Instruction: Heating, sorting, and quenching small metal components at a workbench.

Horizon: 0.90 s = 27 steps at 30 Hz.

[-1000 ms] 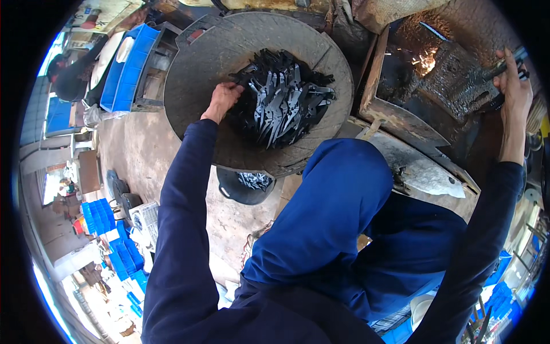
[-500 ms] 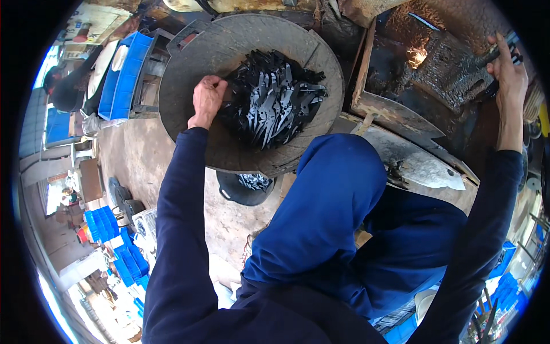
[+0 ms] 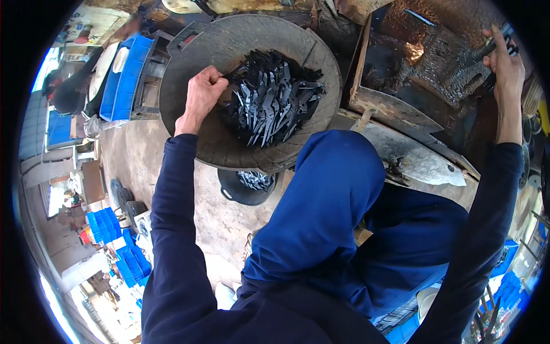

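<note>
Left hand [image 3: 204,94], over the left of the round pan [image 3: 246,33], had fingers pressed together, contents indiscernible; metal blades [image 3: 269,106] lay inside. Rightward, the right hand [image 3: 507,71] clasped a dark handle [image 3: 480,54]; steadiness seemed advisable.

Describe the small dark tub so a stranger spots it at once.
Start at the big round pan at the upper middle, heaped with dark metal pieces. Look under its lower rim, left of the blue-trousered knee: the tub shows there, partly hidden. Unlike the pan, it is far smaller and holds paler, silvery pieces.
</note>
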### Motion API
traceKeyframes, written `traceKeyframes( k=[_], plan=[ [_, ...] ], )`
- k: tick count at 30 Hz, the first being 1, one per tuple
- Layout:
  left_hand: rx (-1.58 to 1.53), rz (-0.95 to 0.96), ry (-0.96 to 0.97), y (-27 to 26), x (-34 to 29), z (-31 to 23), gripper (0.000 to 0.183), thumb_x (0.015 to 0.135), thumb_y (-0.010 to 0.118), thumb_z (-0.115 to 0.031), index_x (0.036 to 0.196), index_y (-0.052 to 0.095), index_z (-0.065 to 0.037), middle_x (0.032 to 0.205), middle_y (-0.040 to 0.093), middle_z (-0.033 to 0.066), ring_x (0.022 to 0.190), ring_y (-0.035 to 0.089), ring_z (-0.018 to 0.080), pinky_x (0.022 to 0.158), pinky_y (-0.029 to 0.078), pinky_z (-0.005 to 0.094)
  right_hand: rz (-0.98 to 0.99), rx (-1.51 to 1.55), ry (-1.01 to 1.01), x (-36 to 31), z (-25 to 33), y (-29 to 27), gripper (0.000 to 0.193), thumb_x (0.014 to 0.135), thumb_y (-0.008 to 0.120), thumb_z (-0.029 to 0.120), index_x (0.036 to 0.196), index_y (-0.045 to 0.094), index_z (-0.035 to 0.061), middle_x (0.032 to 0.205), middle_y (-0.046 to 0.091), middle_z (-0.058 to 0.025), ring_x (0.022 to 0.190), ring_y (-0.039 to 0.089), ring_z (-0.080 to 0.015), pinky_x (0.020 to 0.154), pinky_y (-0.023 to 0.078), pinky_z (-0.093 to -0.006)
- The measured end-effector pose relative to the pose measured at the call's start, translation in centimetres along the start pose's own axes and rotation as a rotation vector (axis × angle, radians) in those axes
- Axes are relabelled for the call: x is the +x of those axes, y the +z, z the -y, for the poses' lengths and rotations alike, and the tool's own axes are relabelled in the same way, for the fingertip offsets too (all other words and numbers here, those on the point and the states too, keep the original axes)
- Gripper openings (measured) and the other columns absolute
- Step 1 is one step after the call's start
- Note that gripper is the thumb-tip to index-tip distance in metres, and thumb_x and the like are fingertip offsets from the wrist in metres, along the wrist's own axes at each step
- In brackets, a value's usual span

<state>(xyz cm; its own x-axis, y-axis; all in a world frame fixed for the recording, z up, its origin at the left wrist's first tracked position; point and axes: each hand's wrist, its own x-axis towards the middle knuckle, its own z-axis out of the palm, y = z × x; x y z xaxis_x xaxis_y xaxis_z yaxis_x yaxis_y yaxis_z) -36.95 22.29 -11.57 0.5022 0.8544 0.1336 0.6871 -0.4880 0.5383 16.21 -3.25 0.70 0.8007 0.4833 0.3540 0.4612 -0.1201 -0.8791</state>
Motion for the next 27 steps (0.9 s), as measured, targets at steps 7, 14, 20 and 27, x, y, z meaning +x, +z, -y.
traceKeyframes(
  k=[7,14,20,27],
  plan=[
    [-0.154,-0.058,-0.201,4.4,1.5,1.6,0.018,0.084,0.071,-0.012,0.076,0.059,-0.002,0.070,0.066,0.0043,0.065,0.065,0.0107,0.061,0.052,0.0286,-0.010,-0.048,-0.012,0.1,-0.3,-0.2,0.037,0.100,0.067,0.040,0.105,0.079,0.0057,0.054,0.034,0.0041,0.054,0.044,-0.0085,0.058,0.040,-0.0246],
    [-0.392,-0.180,-0.296,7.5,1.8,3.0,0.015,0.090,0.069,-0.013,0.088,0.061,-0.001,0.078,0.069,0.0054,0.067,0.069,0.0137,0.062,0.055,0.0277,0.001,-0.058,-0.005,0.4,-0.6,-0.2,0.038,0.100,0.066,0.041,0.106,0.079,0.0055,0.054,0.037,0.0040,0.054,0.048,-0.0087,0.058,0.039,-0.0237],
    [-0.316,-0.142,-0.314,8.7,1.8,4.2,0.021,0.094,0.065,-0.017,0.101,0.066,0.003,0.082,0.071,0.0082,0.070,0.071,0.0155,0.065,0.056,0.0292,-0.001,-0.047,-0.009,0.2,-0.5,-0.2,0.037,0.100,0.065,0.039,0.108,0.078,0.0051,0.054,0.037,0.0043,0.054,0.048,-0.0084,0.057,0.038,-0.0234],
    [-0.274,-0.143,-0.268,8.9,2.3,5.1,0.028,0.098,0.060,-0.022,0.108,0.070,0.003,0.088,0.074,0.0098,0.077,0.072,0.0168,0.070,0.057,0.0299,-0.001,-0.063,-0.017,0.2,-0.5,-0.1,0.038,0.101,0.065,0.040,0.108,0.078,0.0057,0.054,0.038,0.0043,0.055,0.048,-0.0081,0.058,0.039,-0.0239]
  ],
)
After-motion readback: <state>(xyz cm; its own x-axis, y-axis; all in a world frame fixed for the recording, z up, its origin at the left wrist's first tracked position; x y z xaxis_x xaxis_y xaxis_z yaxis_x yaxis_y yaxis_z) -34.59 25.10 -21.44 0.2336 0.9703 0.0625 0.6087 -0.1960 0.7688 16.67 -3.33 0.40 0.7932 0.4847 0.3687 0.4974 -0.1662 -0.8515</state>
